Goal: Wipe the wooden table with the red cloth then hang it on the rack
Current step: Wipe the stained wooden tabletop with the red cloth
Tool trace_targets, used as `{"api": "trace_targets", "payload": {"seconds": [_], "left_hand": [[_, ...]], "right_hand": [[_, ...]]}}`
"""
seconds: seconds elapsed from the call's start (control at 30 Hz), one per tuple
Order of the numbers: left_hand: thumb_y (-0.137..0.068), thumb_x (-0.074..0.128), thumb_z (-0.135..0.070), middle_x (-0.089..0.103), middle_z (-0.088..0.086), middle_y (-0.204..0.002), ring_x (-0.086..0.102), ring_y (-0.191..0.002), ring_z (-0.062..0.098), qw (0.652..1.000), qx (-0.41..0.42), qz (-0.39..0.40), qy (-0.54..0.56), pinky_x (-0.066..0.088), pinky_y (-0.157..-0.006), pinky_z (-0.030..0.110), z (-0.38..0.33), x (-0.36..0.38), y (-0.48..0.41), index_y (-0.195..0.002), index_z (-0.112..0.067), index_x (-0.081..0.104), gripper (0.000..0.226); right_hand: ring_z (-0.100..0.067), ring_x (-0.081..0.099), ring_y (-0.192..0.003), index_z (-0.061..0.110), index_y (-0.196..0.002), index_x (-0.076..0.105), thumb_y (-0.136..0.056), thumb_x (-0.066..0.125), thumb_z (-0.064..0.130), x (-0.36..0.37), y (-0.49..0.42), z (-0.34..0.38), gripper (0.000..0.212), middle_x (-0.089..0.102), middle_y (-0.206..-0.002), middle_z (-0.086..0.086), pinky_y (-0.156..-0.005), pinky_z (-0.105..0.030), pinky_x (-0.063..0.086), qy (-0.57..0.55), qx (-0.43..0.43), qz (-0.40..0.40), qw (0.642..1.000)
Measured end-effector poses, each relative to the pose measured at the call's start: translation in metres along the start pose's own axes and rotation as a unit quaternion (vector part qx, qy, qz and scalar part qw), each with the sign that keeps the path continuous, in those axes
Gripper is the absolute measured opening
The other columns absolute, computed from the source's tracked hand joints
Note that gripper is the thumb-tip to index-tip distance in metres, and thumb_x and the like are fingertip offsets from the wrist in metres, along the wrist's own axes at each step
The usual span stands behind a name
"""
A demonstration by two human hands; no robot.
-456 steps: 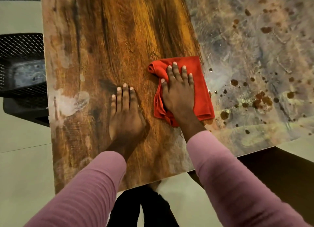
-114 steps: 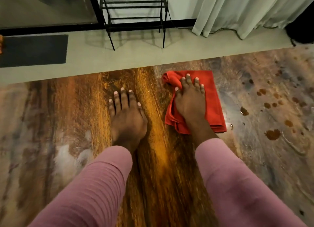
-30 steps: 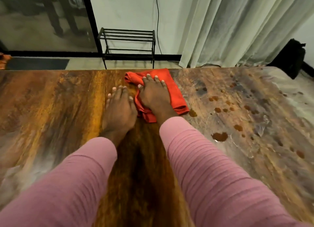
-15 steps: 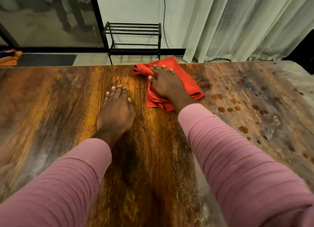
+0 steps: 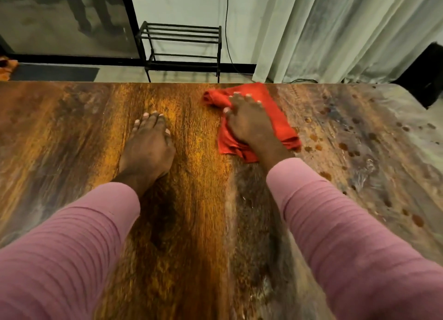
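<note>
A person in pink ribbed sleeves is leaning both hands on the wooden table point(image 5: 191, 224). The right hand point(image 5: 249, 122) is lying palm-down on the red cloth point(image 5: 275, 118), its fingers stretched out flat and slightly spread, pressing the fabric to the wood rather than clutching it. The cloth is sitting folded into a rough rectangle at the far edge of the table, right of centre; its long axis is running from the near-left corner by the wrist toward the far-right, slightly slanted to the table edge, and a bunched, rolled end is poking out to the left beyond the fingertips. The left hand point(image 5: 148, 147) is resting flat on bare wood, well apart from the cloth, its fingers extended and close together, holding nothing. Brown droplets and spots point(image 5: 345, 147) are dotting the greyish, smeared surface to the right of the cloth, some lying just beside its right edge. Beyond the table, the black metal rack point(image 5: 182, 49) is standing on the floor against the wall, with pale curtains point(image 5: 335, 32) hanging to its right.
</note>
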State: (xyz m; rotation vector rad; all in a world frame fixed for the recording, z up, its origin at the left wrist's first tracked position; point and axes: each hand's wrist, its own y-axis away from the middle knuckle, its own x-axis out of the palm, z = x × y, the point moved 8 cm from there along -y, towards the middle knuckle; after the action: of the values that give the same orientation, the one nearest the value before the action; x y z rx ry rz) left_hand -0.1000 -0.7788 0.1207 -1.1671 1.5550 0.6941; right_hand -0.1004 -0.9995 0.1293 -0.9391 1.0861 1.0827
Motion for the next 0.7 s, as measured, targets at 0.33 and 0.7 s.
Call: {"api": "trace_targets", "payload": {"seconds": [0.33, 0.7], "left_hand": [[-0.103, 0.030, -0.024, 0.024, 0.017, -0.159, 0.014, -0.149, 0.029, 1.000, -0.005, 0.002, -0.010, 0.007, -0.122, 0.038, -0.003, -0.002, 0.001, -0.149, 0.000, 0.029, 0.052], [-0.103, 0.028, -0.026, 0.023, 0.018, -0.159, 0.014, -0.149, 0.031, 1.000, -0.003, 0.009, -0.019, 0.009, -0.122, 0.041, -0.004, 0.000, 0.001, -0.149, -0.001, 0.028, 0.053]], "right_hand": [[-0.023, 0.011, -0.149, 0.019, -0.153, 0.025, -0.102, 0.031, 0.040, 0.009, 0.033, 0.034, 0.055, 0.018, -0.161, 0.001, -0.121, -0.040, 0.005, -0.009, -0.031, 0.022, 0.999], [-0.027, 0.008, -0.149, 0.017, -0.153, 0.022, -0.102, 0.027, 0.042, 0.002, 0.060, 0.012, 0.057, 0.016, -0.162, -0.002, -0.121, -0.045, 0.005, 0.008, 0.086, 0.014, 0.996]]}}
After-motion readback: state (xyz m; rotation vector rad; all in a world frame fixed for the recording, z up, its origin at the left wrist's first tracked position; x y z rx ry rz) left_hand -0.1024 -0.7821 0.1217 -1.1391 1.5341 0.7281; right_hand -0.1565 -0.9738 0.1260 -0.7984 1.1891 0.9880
